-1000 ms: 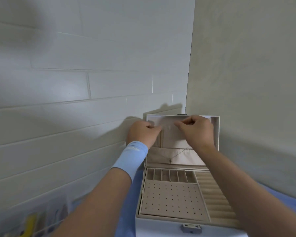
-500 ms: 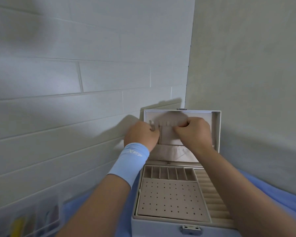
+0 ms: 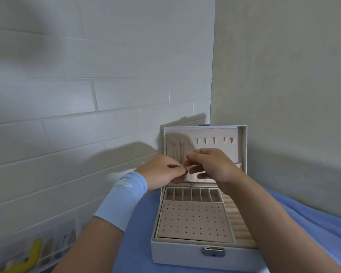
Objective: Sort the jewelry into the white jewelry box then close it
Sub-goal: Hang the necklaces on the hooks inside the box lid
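Now our left hand [image 3: 161, 171] and right hand [image 3: 215, 166] meet at center frame, fingertips pinching a thin chain [image 3: 205, 179] before the open box [image 3: 185, 253], lower center.

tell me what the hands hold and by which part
A thin necklace chain, it seems: the left hand and right hand each pinch it in front of the box lid. Where along the chain cannot be told.
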`<move>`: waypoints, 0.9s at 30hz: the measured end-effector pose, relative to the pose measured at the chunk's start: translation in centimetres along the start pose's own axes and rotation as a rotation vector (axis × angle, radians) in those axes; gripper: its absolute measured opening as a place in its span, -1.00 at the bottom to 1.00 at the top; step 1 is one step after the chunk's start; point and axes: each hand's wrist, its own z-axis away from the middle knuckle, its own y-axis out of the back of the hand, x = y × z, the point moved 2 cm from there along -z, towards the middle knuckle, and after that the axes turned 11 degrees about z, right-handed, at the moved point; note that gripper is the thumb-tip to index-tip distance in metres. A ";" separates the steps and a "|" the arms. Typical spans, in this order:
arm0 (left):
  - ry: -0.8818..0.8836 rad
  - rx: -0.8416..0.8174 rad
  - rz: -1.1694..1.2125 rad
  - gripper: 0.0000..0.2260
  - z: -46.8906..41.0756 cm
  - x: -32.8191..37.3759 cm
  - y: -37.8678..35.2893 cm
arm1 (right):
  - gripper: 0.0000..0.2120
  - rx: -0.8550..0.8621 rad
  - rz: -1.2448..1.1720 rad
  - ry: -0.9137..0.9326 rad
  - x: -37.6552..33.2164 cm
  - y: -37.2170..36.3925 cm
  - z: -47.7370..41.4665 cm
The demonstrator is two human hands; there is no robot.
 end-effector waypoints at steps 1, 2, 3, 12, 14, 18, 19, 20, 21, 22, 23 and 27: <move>-0.007 0.052 -0.034 -0.84 0.1 -0.1 0.0 | -0.80 0.029 0.006 0.026 -0.3 0.3 0.1; -0.019 0.111 -0.053 -0.87 0.1 -0.1 -0.3 | -0.82 0.049 0.024 0.056 -0.6 0.6 0.2; -0.031 0.159 -0.044 -0.86 0.1 0.1 -0.8 | -0.81 0.066 0.056 0.091 -0.8 0.9 0.3; 0.093 0.133 0.234 -0.82 -0.3 2.0 -3.4 | -0.82 0.161 0.295 0.202 -1.1 2.9 0.3; 0.054 0.151 0.275 -0.82 -0.5 2.1 -3.1 | -0.76 0.046 0.327 0.138 -0.7 3.3 0.4; -0.052 0.184 0.132 -0.91 -0.7 2.5 -2.4 | -0.81 -0.275 0.465 0.042 0.1 2.5 0.8; -0.093 0.202 0.105 -0.90 -0.8 2.6 -2.3 | -0.80 -0.291 0.483 0.051 0.2 2.0 0.8; -0.132 0.216 0.092 -0.89 -0.9 2.7 -2.2 | -0.82 -0.277 0.475 0.067 0.3 1.5 0.7; -0.158 0.222 0.082 -0.88 -0.9 2.8 -2.0 | -0.83 -0.245 0.440 0.085 0.4 1.2 0.6; -0.174 0.225 0.062 -0.88 -0.8 2.8 -1.9 | -0.83 -0.202 0.403 0.093 0.5 1.2 0.4; -0.183 0.234 0.021 -0.86 -0.9 2.8 -1.6 | -0.82 -0.151 0.382 0.092 0.6 1.3 0.3; -0.174 0.336 -0.329 -0.69 -1.6 1.8 -0.4 | -0.82 0.027 0.449 0.096 0.7 2.4 -0.5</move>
